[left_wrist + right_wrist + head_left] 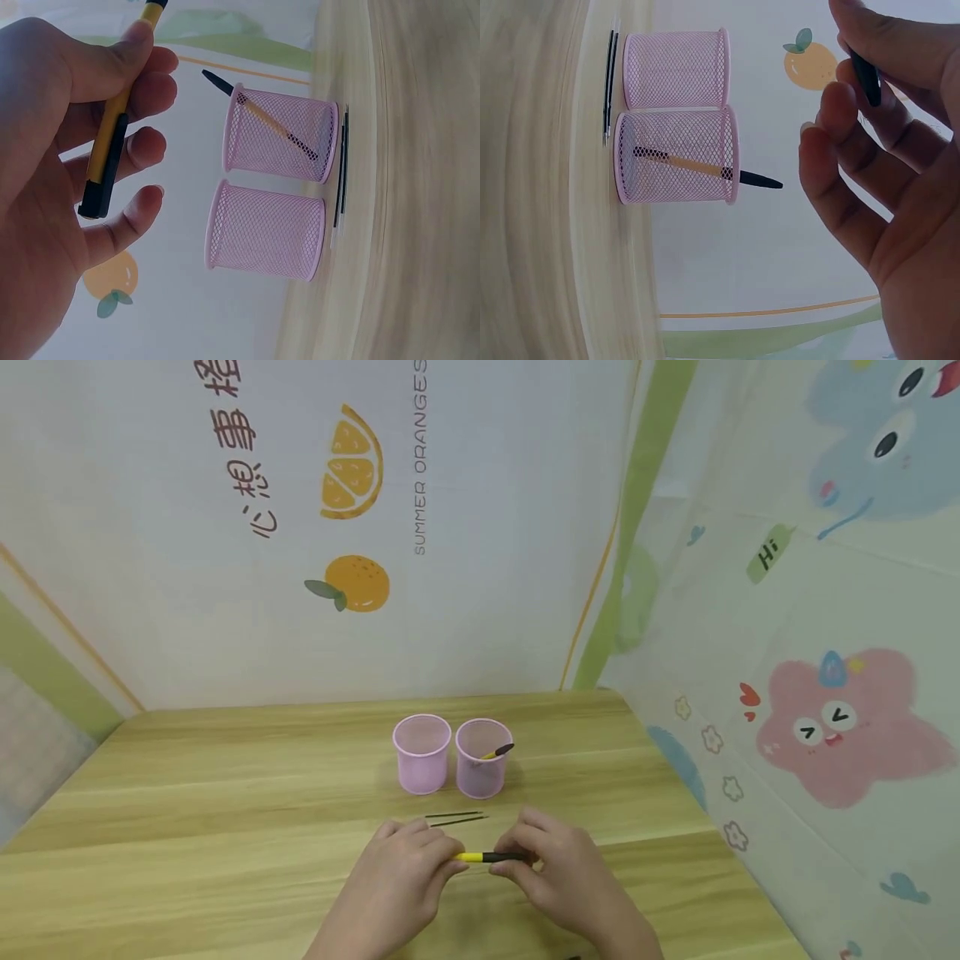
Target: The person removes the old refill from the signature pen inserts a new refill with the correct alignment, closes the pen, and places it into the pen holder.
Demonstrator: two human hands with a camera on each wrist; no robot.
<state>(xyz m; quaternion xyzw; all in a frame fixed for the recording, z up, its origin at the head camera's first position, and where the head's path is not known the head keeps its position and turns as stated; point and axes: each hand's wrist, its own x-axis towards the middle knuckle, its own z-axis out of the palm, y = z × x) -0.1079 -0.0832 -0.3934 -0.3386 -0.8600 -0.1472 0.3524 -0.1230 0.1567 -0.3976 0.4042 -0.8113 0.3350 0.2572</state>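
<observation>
A yellow and black ballpoint pen [472,857] is held level between both hands above the table. My left hand [408,877] grips its yellow barrel between thumb and fingers. In the left wrist view, the black clip [114,154] lies along the barrel near the palm. On the other end, my right hand [562,870] pinches the black tip section [865,79], partly covered by the thumb and fingers. Two thin dark pen refills [456,815] lie on the table just beyond the left hand.
Behind the refills, two pink mesh pen cups [422,770] stand side by side. The right cup [480,781] contains another yellow and black pen [505,749], leaning with its black end above the rim. The wooden table [225,827] meets printed cloth [480,610] at the back and right.
</observation>
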